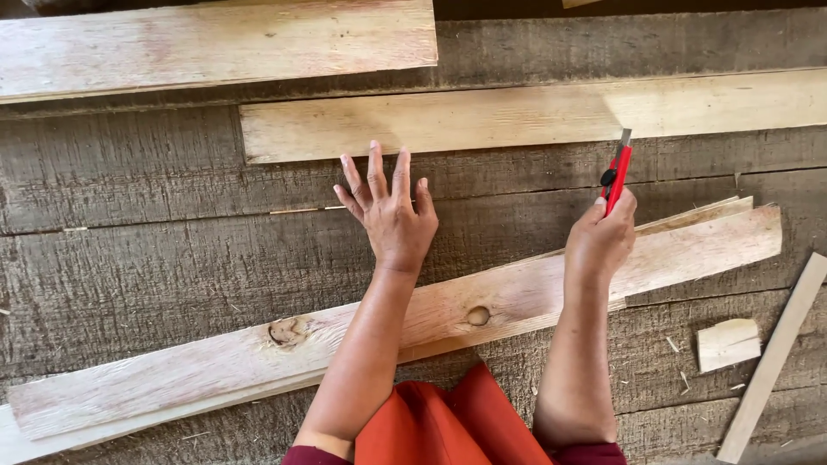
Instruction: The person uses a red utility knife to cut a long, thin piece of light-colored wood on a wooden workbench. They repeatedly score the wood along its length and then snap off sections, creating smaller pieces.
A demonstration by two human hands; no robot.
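1. A red utility knife (616, 176) is gripped in the right hand (601, 241), the fingers being curled tightly round its lower body so that only the upper part and the short metal blade are left showing above the fist.
2. The knife is held upright, its blade tip lying just at the lower edge of a pale plank (517, 116) that is laid across the weathered grey board floor (129, 250).
3. The left hand (389, 215) is seen with nothing in it, its fingers spread wide and stretched forward; whether the palm is pressed on the floor or held just above it cannot be told.
4. The fingertips of the left hand are placed just below the same pale plank, near its lower edge, and are kept well apart from the knife, which lies off to their right.
5. Both forearms are crossed over a long knotty plank (284, 344), which is set at a slant from lower left to upper right, and a second, thinner strip is glimpsed under its far edge.
6. Another wide plank (215, 43) is laid at the upper left.
7. A small wood offcut (728, 344) and a narrow lath (771, 362) are found at the lower right, with loose shavings scattered about them.
8. Orange cloth (431, 426) is seen between the arms at the bottom edge.
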